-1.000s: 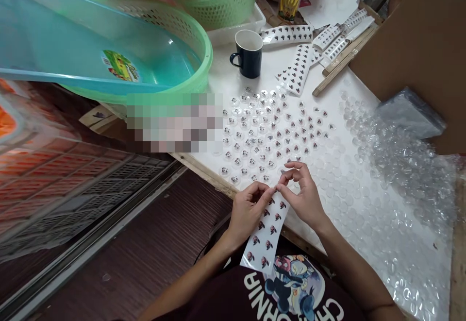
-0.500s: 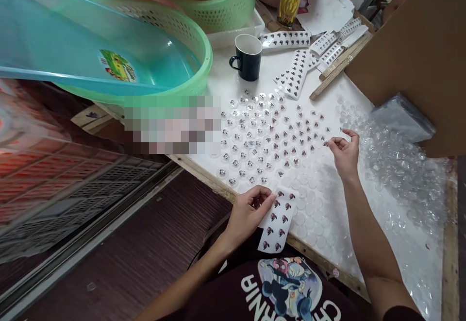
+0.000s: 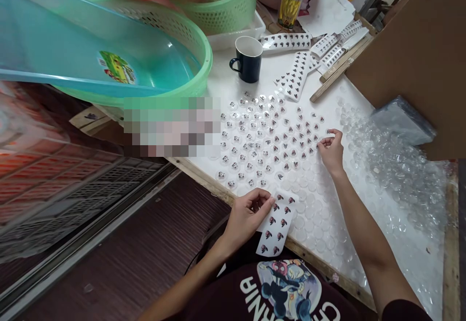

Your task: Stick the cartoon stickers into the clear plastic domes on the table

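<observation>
Between the thumb and fingers of my left hand (image 3: 249,211), at the front edge of the table, is the upper left edge of a white sticker sheet (image 3: 277,224). Small dark-and-pink cartoon figures run down the sheet in two columns, and its lower end hangs past the edge. My right hand (image 3: 332,152) is low over the tabletop with its fingers drawn together; what is at their tips is too small to make out. Left of it spread many clear round discs (image 3: 276,139) bearing small cartoon stickers. Plain clear discs (image 3: 313,204) lie nearer my body.
A dark mug (image 3: 250,63) and more sticker strips (image 3: 287,42) stand or lie at the back. Green basket (image 3: 207,61) and blue tub (image 3: 145,63) crowd the left. Loose clear pieces (image 3: 396,165) heap at right, beside a cardboard panel (image 3: 411,68) and wrapped packet (image 3: 404,119).
My right hand has moved a little left and slightly lower, toward the stickered discs. My left hand keeps its hold on the sticker sheet almost in place.
</observation>
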The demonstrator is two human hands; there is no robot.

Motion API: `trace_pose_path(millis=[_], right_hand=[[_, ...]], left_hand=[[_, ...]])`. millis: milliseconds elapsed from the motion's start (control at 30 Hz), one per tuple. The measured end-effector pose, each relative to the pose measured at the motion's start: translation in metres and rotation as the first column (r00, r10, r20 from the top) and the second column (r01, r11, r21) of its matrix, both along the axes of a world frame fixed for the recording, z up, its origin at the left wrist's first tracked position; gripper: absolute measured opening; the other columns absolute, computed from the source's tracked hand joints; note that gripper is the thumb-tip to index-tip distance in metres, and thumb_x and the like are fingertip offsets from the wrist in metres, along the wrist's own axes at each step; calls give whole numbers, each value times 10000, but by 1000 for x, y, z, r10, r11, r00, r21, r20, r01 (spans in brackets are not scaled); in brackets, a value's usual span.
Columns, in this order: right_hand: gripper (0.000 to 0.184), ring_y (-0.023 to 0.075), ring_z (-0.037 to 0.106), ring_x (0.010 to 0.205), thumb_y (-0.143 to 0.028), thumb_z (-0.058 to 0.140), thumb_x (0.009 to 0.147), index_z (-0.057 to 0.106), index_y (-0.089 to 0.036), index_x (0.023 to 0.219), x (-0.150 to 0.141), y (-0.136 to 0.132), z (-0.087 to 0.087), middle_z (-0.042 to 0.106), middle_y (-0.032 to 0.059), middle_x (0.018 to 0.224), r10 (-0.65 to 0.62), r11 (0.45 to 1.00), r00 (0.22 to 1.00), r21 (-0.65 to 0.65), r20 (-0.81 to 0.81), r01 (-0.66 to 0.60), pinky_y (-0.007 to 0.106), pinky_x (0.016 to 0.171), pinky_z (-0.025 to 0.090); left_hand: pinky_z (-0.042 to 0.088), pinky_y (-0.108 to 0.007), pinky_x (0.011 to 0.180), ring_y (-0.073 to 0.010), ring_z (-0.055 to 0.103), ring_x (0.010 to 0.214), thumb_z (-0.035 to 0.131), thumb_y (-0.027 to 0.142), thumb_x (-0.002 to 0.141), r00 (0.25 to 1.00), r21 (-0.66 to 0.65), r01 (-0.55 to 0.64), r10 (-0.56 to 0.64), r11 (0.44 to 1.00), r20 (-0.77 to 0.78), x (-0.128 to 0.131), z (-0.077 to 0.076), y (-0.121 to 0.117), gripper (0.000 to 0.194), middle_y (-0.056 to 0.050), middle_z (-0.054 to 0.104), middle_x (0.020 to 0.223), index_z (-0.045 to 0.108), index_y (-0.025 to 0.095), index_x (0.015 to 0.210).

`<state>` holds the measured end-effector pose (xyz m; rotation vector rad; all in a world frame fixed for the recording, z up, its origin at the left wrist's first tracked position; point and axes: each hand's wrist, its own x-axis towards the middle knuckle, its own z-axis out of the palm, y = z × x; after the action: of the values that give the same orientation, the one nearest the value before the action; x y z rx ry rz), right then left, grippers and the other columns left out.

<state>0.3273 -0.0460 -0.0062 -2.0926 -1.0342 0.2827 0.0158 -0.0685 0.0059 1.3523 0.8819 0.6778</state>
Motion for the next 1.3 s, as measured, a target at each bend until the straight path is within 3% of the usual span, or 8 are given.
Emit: trace_pose_path(millis=[200, 333, 600, 767, 933, 1067, 1300], right_hand=[[444, 159, 544, 722, -257, 595, 779, 459, -240, 1202, 0, -4, 5, 581, -6, 912, -28, 1000, 987, 17, 160, 26, 360, 832, 452], [248, 209, 538, 906, -335, 608, 800, 581, -219, 1017, 16, -15, 14, 573, 73, 1043, -140, 986, 961, 124, 236, 113, 366, 841, 450], [255, 174, 564, 731, -428, 692, 723, 614, -193, 784, 45, -32, 11, 639, 32, 787, -156, 987, 981, 8, -116, 158, 334, 736, 470], [318, 177, 618, 791, -438, 674, 723, 581, -200, 913, 43, -31, -1, 651, 38, 897, -161, 985, 971, 39, -176, 171, 351, 774, 511], [400, 172, 666, 794, -412, 664, 736, 489, -227, 1044, 25, -23, -2, 623, 18, 944, -70, 987, 964, 124, -257, 105, 373, 807, 541], [371, 165, 652, 798, -449, 639, 772, 505, -223, 1036, 26, -22, 5, 617, 24, 952, -43, 983, 975, 163, -217, 80, 361, 801, 539], [306, 155, 559, 715, -481, 654, 748, 633, -197, 860, 44, -35, 8, 653, 41, 862, -151, 988, 984, -39, -95, 148, 292, 642, 458]], left_hand=[[379, -198, 506, -99, 492, 543, 659, 311, 885, 1000, 17, 1, -1, 1000, -11, -1, 0, 0, 179, 15, 593, 629, 669, 156, 796], [375, -199, 507, -97, 488, 539, 656, 303, 883, 1000, 12, 6, -6, 1000, -8, 0, -2, 0, 173, 18, 584, 624, 663, 154, 794], [371, -196, 503, -96, 480, 534, 663, 294, 872, 1000, 5, -8, 8, 1000, 2, 1, 0, 0, 162, 25, 571, 608, 656, 160, 780], [372, -194, 497, -96, 480, 530, 665, 306, 871, 1000, 11, -14, 14, 1000, -2, 1, 0, -1, 170, 25, 573, 609, 652, 163, 781], [363, -194, 494, -93, 469, 525, 662, 305, 870, 1000, 19, -17, 17, 1000, -8, 1, -2, -1, 172, 27, 567, 607, 650, 162, 775], [375, -197, 498, -99, 485, 532, 664, 314, 872, 1000, 14, -17, 17, 1000, -12, 1, 0, -1, 179, 19, 581, 618, 654, 162, 778], [375, -200, 493, -100, 478, 527, 661, 310, 876, 1000, 14, -16, 16, 1000, -9, 1, 2, -1, 177, 18, 579, 615, 652, 164, 776]])
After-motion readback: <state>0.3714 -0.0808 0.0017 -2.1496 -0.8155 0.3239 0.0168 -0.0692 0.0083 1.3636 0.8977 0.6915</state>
